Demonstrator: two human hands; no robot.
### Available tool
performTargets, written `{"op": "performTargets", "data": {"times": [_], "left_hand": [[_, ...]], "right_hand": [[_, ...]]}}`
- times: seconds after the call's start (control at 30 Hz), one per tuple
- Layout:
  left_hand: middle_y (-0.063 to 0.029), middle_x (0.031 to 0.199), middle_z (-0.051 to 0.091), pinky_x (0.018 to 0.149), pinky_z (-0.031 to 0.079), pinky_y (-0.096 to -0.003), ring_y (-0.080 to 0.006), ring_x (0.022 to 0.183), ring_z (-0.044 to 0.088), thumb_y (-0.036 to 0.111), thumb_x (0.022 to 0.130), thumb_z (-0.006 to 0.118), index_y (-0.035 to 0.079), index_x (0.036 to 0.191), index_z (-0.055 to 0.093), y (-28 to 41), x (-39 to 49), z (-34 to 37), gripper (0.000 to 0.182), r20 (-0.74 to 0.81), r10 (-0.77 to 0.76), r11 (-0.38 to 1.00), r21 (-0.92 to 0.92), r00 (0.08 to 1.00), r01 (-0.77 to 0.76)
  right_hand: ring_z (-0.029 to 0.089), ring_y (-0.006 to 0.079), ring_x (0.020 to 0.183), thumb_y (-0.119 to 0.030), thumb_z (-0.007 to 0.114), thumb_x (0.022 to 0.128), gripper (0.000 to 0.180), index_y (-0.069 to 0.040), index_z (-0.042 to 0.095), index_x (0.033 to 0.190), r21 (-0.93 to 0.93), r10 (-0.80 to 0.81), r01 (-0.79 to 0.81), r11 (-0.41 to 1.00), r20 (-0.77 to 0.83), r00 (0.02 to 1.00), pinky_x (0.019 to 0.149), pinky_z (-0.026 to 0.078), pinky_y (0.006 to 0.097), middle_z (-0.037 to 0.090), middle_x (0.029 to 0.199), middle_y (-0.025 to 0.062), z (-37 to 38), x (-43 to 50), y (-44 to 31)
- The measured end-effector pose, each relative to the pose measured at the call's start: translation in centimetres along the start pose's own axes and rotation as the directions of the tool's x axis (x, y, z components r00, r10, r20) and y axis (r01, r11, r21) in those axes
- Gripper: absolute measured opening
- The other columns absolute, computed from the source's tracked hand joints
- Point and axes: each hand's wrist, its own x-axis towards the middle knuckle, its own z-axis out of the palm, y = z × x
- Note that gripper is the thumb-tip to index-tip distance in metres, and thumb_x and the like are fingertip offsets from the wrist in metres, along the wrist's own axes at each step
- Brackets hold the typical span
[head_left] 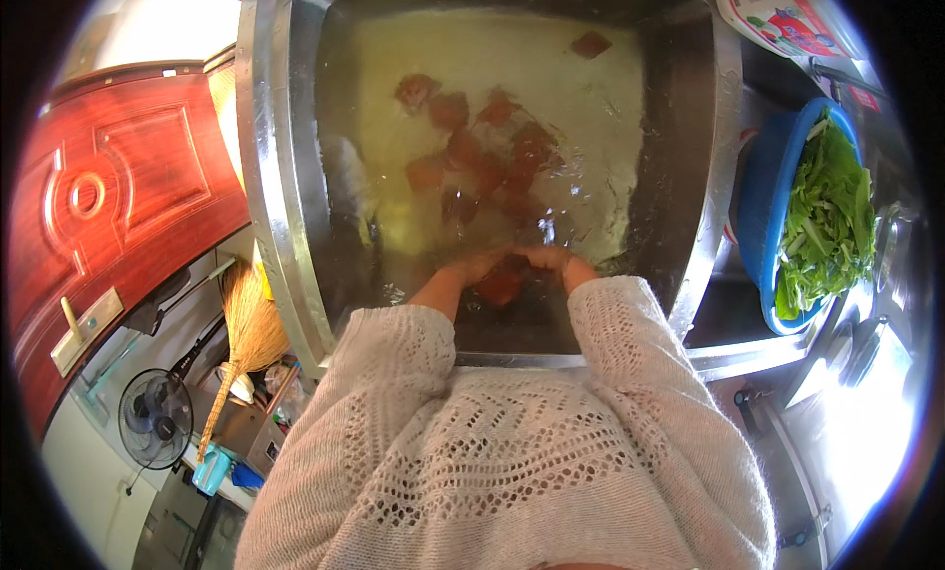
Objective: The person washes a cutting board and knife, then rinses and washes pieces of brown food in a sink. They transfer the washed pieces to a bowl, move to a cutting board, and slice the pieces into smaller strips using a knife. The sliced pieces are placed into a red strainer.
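Both my hands are under cloudy, yellowish water in a deep stainless steel sink point(727, 127). My left hand point(476, 266) and my right hand point(548, 257) come together near the sink's front side, fingers blurred by water and glare. A reddish-brown chunk point(502, 286) lies right by them, between the wrists; whether either hand grips it is hidden. Beyond the fingers, several similar soft-looking chunks point(464, 148) sit in a loose cluster under water. One more piece point(591, 44) rests apart, towards the far right corner.
Right of the sink stands a blue plastic basin point(760, 201) heaped with cut leafy greens point(827, 223). A printed white container point(790, 16) is at the upper right. On the left are a red panelled door point(155, 149), a straw broom point(251, 323) and a black electric fan point(155, 419).
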Motion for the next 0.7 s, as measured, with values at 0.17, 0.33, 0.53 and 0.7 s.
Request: {"op": "performTargets", "data": {"times": [0.17, 0.33, 0.53, 0.7], "left_hand": [[-0.0148, 0.117, 0.06, 0.09, 0.043, -0.0389, -0.0277, 0.107, 0.056, 0.044, 0.09, 0.049, 0.004, 0.122, 0.054, -2.3, 0.0, -0.5, 0.051, 0.117, -0.038, 0.999, 0.026, 0.992, 0.035], [-0.0127, 0.113, 0.062, 0.086, 0.046, -0.0372, -0.028, 0.1, 0.06, 0.045, 0.091, 0.045, 0.007, 0.123, 0.054, -8.0, -1.0, -0.3, 0.05, -0.203, -0.204, 0.97, 0.094, 0.958, 0.226], [-0.0085, 0.106, 0.063, 0.079, 0.048, -0.0399, -0.025, 0.094, 0.06, 0.044, 0.088, 0.046, 0.013, 0.113, 0.058, -6.6, -3.4, -1.8, 0.042, 0.24, -0.591, 0.43, -0.714, 0.77, 0.553], [-0.0098, 0.108, 0.061, 0.083, 0.046, -0.0439, -0.026, 0.1, 0.057, 0.045, 0.085, 0.049, 0.011, 0.11, 0.058, -3.1, -4.5, -0.7, 0.043, 0.176, -0.329, -0.037, -0.984, 0.928, 0.174]], "right_hand": [[0.059, 0.0247, 0.099, -0.044, 0.058, 0.086, 0.042, -0.012, 0.059, 0.114, 0.344, 0.06, -0.148, 0.927, 0.254, 0.965, 0.078, 0.053, 0.046, 0.062, 0.111, 0.0086, 3.5, 0.6, 0.0], [0.059, 0.0261, 0.097, -0.05, 0.059, 0.083, 0.042, -0.018, 0.06, 0.11, 0.342, 0.127, -0.259, 0.903, 0.364, 0.923, 0.075, 0.054, 0.0472, 0.062, 0.107, 0.007, 5.5, 2.9, -0.3], [0.058, 0.0239, 0.086, -0.05, 0.057, 0.084, 0.041, -0.014, 0.06, 0.104, 0.596, -0.054, -0.258, 0.76, 0.454, 0.889, 0.069, 0.05, 0.039, 0.062, 0.096, 0.0063, 9.2, 2.9, -1.4], [0.059, 0.0243, 0.085, -0.053, 0.054, 0.084, 0.042, -0.016, 0.062, 0.104, 0.798, -0.174, -0.137, 0.587, 0.29, 0.941, 0.071, 0.049, 0.0368, 0.063, 0.097, 0.006, 12.2, 2.7, -3.2]]}}
